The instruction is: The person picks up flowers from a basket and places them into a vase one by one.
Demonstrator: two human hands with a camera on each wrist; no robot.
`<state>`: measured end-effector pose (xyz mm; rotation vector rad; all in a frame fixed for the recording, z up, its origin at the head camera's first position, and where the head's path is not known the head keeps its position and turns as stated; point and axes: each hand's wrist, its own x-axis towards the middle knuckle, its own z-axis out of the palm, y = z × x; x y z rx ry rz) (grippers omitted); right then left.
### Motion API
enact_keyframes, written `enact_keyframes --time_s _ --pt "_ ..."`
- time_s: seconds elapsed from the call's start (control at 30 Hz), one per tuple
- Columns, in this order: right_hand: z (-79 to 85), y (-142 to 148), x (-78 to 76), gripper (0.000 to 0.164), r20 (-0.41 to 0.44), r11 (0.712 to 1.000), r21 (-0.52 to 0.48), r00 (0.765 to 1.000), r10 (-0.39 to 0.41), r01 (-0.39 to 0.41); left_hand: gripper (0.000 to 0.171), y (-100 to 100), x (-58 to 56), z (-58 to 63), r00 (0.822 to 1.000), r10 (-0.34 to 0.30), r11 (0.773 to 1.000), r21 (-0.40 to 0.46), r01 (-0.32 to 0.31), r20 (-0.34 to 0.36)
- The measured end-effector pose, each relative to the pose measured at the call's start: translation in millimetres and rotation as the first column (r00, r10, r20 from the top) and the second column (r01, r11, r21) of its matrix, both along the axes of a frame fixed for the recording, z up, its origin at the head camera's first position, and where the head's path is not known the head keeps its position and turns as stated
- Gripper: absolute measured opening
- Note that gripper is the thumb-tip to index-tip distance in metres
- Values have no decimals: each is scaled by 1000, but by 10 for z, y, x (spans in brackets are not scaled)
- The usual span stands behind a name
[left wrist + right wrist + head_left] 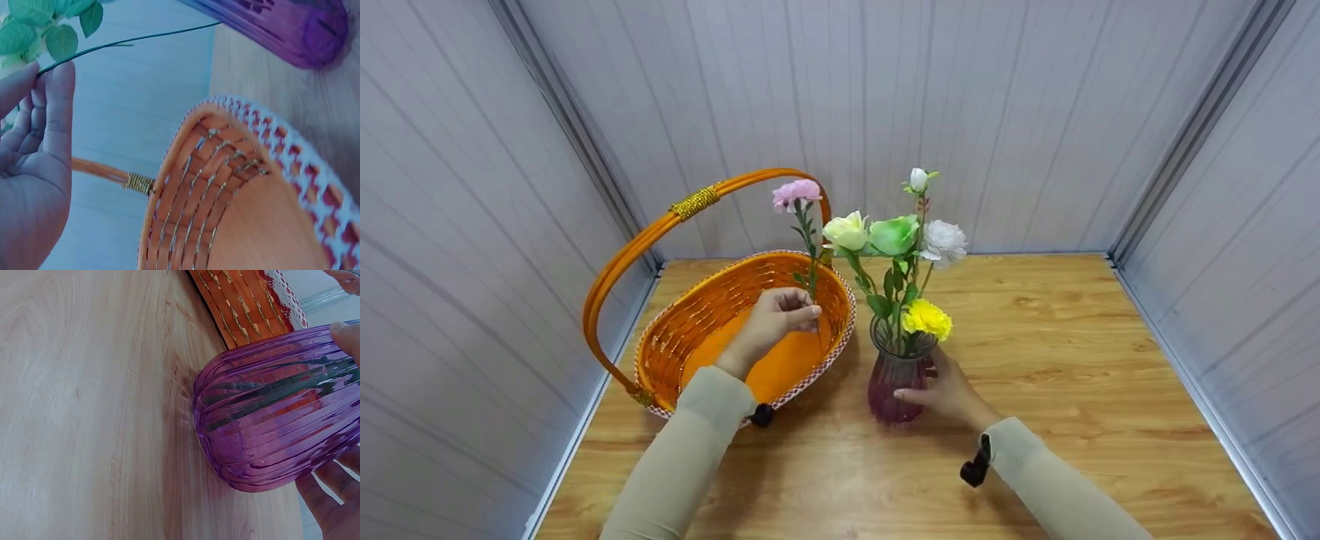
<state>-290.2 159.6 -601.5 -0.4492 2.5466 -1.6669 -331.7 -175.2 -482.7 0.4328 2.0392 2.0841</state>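
My left hand (pixel 777 319) pinches the thin green stem (pixel 152 36) of a pink carnation (pixel 796 193) between thumb and fingers. The flower stands upright above the right end of an orange woven basket (pixel 844 296), its lower stem in front of the basket's inside. My right hand (pixel 952 394) grips the side of a ribbed purple glass vase (pixel 270 416), thumb on one side and fingers on the other. In the vase stand a yellow carnation (pixel 928 319), a green rose (pixel 894 235), a cream rose (pixel 847 231), a white bloom (pixel 944 242) and a white bud (pixel 919 179). Dark stems show through the glass.
The basket's tall arched handle (pixel 622 259), wrapped with gold cord, rises at the left and back. Pale panel walls (pixel 997 127) enclose the wooden table (pixel 1065 345) at the back and both sides. Basket and vase stand close together.
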Motion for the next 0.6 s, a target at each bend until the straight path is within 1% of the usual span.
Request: enact_keyframes --time_s 0.17,0.27,0.4,0.5,0.6 --pt "-14 10 -10 99 28 1000 -5 1000 8 -8 12 106 55 41 998 38 995 89 -35 -41" --pt "-10 14 -12 100 29 1000 6 1000 12 -13 12 173 87 85 995 58 992 117 -48 -82" --pt "-3 14 -9 101 33 1000 1 999 14 -14 11 264 138 169 984 110 986 143 -90 -137" --pt "-5 14 -8 99 38 1000 3 999 10 -10 11 329 181 238 978 146 977 176 -119 -149" --pt "-9 14 -7 97 37 1000 11 999 4 -5 12 387 222 294 975 163 968 216 -128 -153"
